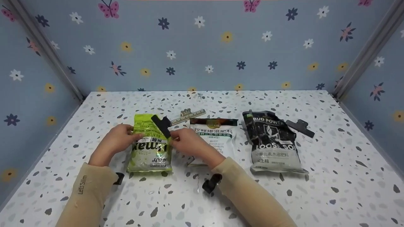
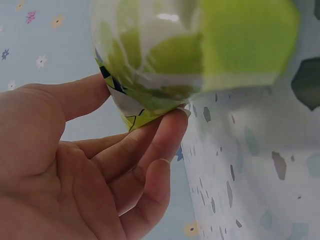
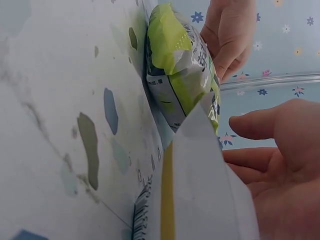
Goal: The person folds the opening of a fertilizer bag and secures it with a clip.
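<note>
A green-and-white printed bag (image 1: 150,153) with upside-down lettering lies at the left. My left hand (image 1: 118,142) grips its left edge, thumb on the front face and the other fingers at the side and underneath, as the left wrist view shows. By its right edge is my right hand (image 1: 192,145), beside a black clip (image 1: 162,126) that lies over the bag's upper right corner. A gap shows between the right thumb (image 3: 250,125) and the green bag in the right wrist view. The other right fingertips are partly hidden behind a white bag (image 3: 205,185).
Right of centre is a black-and-grey bag (image 1: 273,142), with another black clip (image 1: 301,127) beside its upper right. A metal clip (image 1: 187,117) lies behind the white bag. The speckled table (image 1: 341,189) is enclosed by flowered blue panels (image 1: 202,47).
</note>
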Tool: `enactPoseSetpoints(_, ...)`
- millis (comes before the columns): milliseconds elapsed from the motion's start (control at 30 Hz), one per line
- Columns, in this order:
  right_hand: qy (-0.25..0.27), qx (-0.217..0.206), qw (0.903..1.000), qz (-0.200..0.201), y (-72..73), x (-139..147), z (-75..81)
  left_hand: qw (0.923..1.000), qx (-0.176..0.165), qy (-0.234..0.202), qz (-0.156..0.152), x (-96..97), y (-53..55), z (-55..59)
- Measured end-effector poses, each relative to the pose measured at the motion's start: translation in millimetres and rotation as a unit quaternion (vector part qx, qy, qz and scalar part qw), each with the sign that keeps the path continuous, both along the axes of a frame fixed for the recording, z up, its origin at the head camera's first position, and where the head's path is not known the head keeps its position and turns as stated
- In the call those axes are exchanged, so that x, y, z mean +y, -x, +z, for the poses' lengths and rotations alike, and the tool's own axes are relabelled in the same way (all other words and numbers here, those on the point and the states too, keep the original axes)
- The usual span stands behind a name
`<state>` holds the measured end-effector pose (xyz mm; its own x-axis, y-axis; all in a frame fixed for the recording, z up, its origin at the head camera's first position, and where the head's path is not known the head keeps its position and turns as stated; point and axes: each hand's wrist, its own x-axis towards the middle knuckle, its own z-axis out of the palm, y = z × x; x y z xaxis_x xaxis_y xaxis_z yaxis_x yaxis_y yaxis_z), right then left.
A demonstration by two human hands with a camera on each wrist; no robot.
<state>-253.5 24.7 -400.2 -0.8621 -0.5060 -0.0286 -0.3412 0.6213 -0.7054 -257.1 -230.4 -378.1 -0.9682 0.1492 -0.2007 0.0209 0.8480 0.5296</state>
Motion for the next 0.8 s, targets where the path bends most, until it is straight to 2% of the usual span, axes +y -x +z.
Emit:
enactPoseSetpoints(133, -0.012, 0.0, 0.9999, 0.0, -0.2, 0.2, -0.3, 0.9998, -0.006, 0.017, -0.001, 0.6, 0.6, -1.0)
enactPoseSetpoints(300, -0.022, -0.021, 0.9995, -0.009, -0.6, 0.0, 0.1, 0.9997, -0.015, 0.018, -0.002, 2.3, 1.7, -3.5)
enactPoseSetpoints(800, -0.01, -0.035, 0.9992, -0.014, -2.3, 0.5, -0.8, 0.9997, 0.004, 0.023, -0.009, -2.8, 1.5, -2.8)
